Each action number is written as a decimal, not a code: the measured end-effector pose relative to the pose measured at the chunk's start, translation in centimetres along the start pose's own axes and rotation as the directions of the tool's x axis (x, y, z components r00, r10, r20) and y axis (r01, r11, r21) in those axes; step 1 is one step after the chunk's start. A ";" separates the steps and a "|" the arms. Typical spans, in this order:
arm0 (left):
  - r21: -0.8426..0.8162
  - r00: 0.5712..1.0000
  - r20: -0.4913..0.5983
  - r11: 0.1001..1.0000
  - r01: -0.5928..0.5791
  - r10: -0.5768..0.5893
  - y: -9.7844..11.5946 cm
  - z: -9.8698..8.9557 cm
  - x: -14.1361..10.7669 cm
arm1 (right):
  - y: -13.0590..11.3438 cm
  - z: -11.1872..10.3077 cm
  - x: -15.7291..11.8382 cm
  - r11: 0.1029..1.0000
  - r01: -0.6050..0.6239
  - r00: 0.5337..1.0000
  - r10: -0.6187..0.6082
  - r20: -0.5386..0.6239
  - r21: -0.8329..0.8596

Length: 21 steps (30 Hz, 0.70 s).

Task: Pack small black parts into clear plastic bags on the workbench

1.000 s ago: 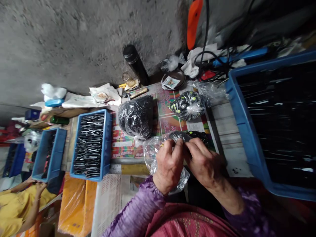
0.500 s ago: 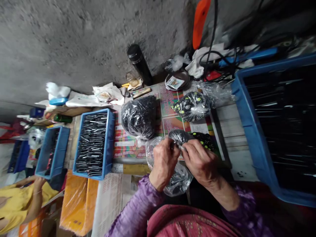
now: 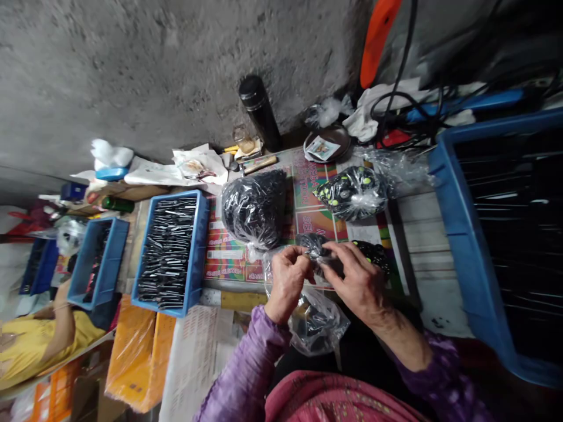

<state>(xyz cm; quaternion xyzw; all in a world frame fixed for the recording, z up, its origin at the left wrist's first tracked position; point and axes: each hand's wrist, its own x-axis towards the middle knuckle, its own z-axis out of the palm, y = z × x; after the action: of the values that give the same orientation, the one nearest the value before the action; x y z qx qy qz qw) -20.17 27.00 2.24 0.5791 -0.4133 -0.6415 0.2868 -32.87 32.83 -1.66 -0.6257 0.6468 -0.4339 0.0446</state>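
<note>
Between my hands, over the printed cardboard, is a clear plastic bag [image 3: 311, 241] with dark contents. My left hand [image 3: 288, 284] is closed in a pinch on its gathered plastic. My right hand [image 3: 358, 278] curls its thumb and fingers around the other side of the same plastic. The exact grip is partly hidden. Below my hands, another clear bag [image 3: 321, 325] hangs loosely at the table edge. Black fabric with yellow-green dots [image 3: 372, 253] shows behind my right hand. Beyond lie a full bag of black items [image 3: 255, 208] and a bag of dotted items [image 3: 354, 190].
A blue crate of black pieces [image 3: 203, 234] stands at left, and a large blue crate [image 3: 457, 234] borders the right. Along the wall are a black flask [image 3: 259, 111], a round dish [image 3: 341, 140] and cables. A person in yellow [image 3: 48, 340] is at far left.
The view has shifted, so most things sit slightly farther right. My right thumb and fingers have spread a little at the bag's plastic; my left hand stays pinched.
</note>
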 end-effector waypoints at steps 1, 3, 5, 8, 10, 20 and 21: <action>0.018 1.000 -0.005 1.000 -0.019 0.019 0.1 0.0 0.1 | 0.1 -0.1 0.3 1.000 0.023 1.000 -0.023 0.019 0.005; 0.072 0.998 -0.011 0.996 -0.058 0.059 0.4 0.2 0.3 | 0.2 -0.2 0.9 0.998 0.068 0.997 -0.067 0.048 -0.011; 0.146 0.995 -0.028 0.985 -0.092 0.097 0.4 0.3 0.7 | 0.4 0.1 1.4 0.992 0.115 0.991 -0.111 0.077 -0.048; 0.269 0.987 -0.056 0.954 -0.130 0.151 0.0 0.5 1.4 | 1.2 0.9 1.9 0.985 0.158 0.981 -0.150 0.127 -0.062; 0.339 0.982 -0.064 0.929 -0.146 0.178 -0.6 0.4 1.9 | 2.0 1.4 2.1 0.993 0.120 0.977 -0.117 0.178 -0.009; 0.547 0.955 -0.014 0.801 -0.242 0.297 -1.6 0.0 3.8 | 4.2 4.3 1.5 0.993 0.088 0.971 -0.068 0.229 -0.079; 0.587 0.942 0.011 0.761 -0.277 0.334 -1.5 -0.1 4.0 | 4.3 4.6 1.4 0.990 0.102 0.974 -0.080 0.212 -0.093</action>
<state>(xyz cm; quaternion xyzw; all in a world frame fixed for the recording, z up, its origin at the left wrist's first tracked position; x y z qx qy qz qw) -20.55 24.33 -1.09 0.5931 -0.6637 -0.4012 0.2163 -33.68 28.63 -6.50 -0.6981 0.6306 -0.3338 0.0596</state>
